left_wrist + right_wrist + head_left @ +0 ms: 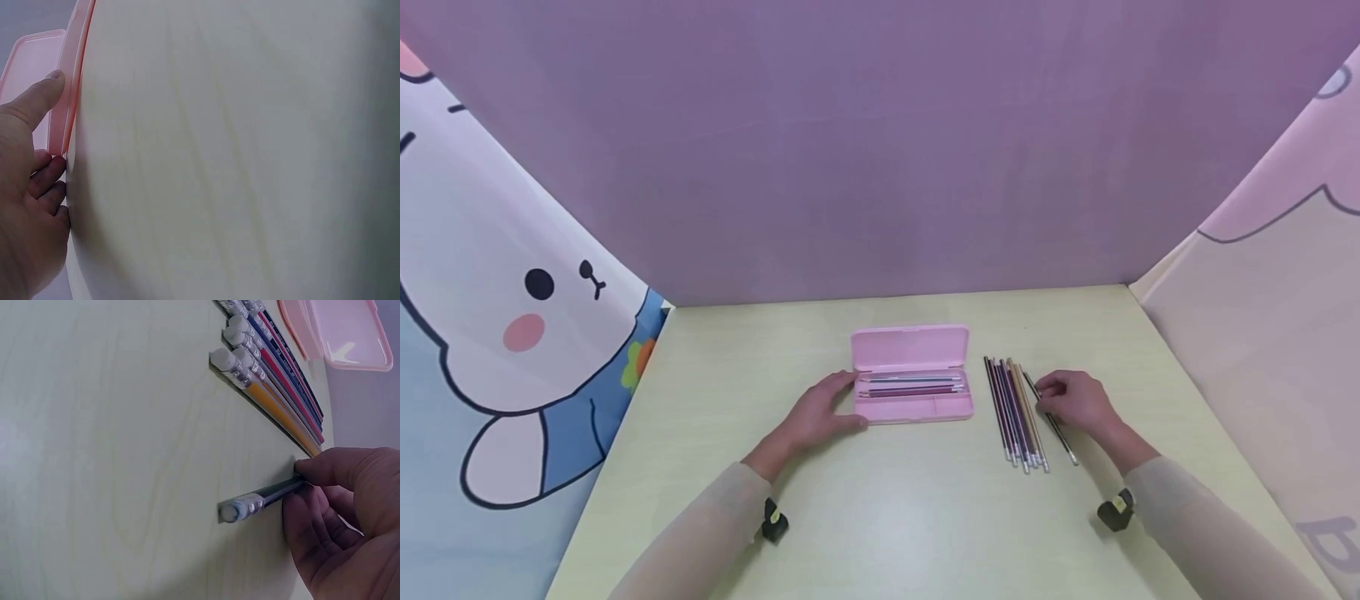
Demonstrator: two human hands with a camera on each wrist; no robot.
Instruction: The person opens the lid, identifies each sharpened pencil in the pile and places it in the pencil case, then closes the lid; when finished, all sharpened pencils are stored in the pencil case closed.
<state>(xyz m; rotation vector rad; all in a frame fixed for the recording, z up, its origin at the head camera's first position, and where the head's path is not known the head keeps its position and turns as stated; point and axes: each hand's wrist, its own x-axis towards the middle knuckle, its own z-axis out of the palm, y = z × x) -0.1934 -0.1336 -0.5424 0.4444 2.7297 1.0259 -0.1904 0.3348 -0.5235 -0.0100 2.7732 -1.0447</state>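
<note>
A pink pencil case (pixel 913 408) lies with its lid up, several pencils inside its long compartment. At the case's left end, my left hand (pixel 816 412) grips it. The left wrist view shows the thumb against the case's front wall (pixel 62 119) and the fingers curled at the end. My right hand (pixel 1075 400) pinches a dark pencil (pixel 1060 437) between thumb and fingers. That pencil's white eraser end (pixel 231 511) points toward me in the right wrist view. Just left of it lies a row of loose pencils (pixel 1011 412), erasers toward me.
The pale wooden table (pixel 925 517) bears the case and pencils. A purple curtain-like panel (pixel 895 150) stands behind it. Printed cartoon panels flank the left side (pixel 475 250) and the right side (pixel 1262 333).
</note>
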